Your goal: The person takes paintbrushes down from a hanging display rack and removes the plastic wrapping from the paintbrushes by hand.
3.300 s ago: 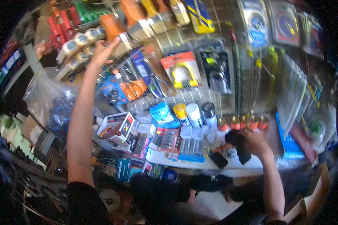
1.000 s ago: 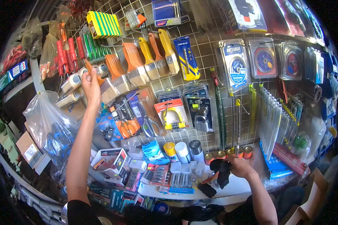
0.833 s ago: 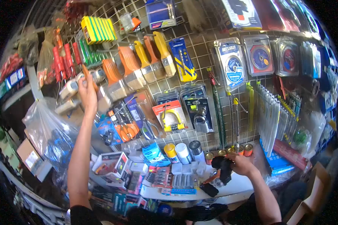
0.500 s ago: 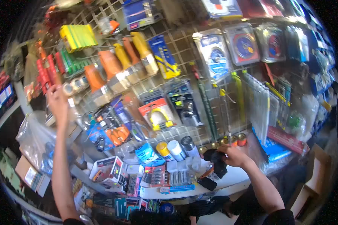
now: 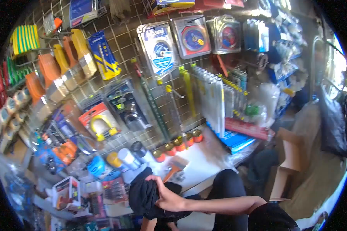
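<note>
My right hand (image 5: 169, 197) is closed on a bunched black cloth (image 5: 142, 194), fingers curled over its upper edge. The cloth hangs in front of the shelf, low in the view. What looks like my left forearm (image 5: 148, 224) comes up from the bottom edge and ends behind the cloth, so its fingers are hidden. Just beyond the cloth, an orange-handled tool, seemingly a paintbrush (image 5: 174, 169), lies on the white shelf (image 5: 204, 156).
Small orange tins (image 5: 179, 144) and spray cans (image 5: 129, 158) line the shelf. Behind hangs a wire grid with paintbrushes (image 5: 50, 71), packaged discs (image 5: 192, 38) and a yellow-and-red pack (image 5: 100, 121). An open cardboard box (image 5: 287, 154) stands at right.
The view has swung right. My left hand has left the hanging goods at upper left and dropped low. My right hand has brought the black cloth off the shelf, toward me.
</note>
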The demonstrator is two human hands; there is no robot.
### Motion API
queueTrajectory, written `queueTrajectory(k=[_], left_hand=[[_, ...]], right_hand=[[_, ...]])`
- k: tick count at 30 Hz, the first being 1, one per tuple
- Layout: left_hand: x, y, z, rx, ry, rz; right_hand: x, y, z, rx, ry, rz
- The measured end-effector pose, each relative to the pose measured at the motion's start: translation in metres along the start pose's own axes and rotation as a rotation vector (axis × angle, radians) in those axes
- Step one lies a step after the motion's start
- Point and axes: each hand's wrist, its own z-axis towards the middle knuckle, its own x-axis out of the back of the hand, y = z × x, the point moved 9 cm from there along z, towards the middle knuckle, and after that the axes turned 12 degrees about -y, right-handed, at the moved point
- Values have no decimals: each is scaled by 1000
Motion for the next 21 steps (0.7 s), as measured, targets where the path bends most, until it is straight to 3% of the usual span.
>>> queueTrajectory(k=[1, 3, 4, 6, 10, 11, 13, 14, 16, 18, 21], left_hand=[[-21, -25, 1, -12, -13, -336], [-53, -70, -15, -8, -14, -700], [-53, -72, -35, -102, -110, -363], [-56, -89, -58, -187, -214, -40], [-65, -101, -51, 44, -247, -297], [-51, -99, -44, 108, -72, -612], [-51, -119, -43, 232, 24, -1116], [-48, -128, -45, 255, 28, -1114], [-95, -125, -58, 485, -499, -1387], [-89, -131, -56, 427, -493, -1350], [-69, -150, -56, 483, -411, -1209]], right_hand=[[7, 25, -8, -38, 105, 40], [28, 66, -21, -97, 283, 204], [29, 63, -19, -57, 322, 329], [36, 40, -12, -88, 291, 76], [40, 4, 2, -17, 308, -221], [45, 12, -1, 5, 316, -189], [51, 4, 8, 14, 332, -107], [54, 2, 10, 27, 354, -15], [56, 10, 16, 13, 239, 4], [53, -7, 22, -28, 71, -498], [112, -26, -3, 162, 527, -652]])
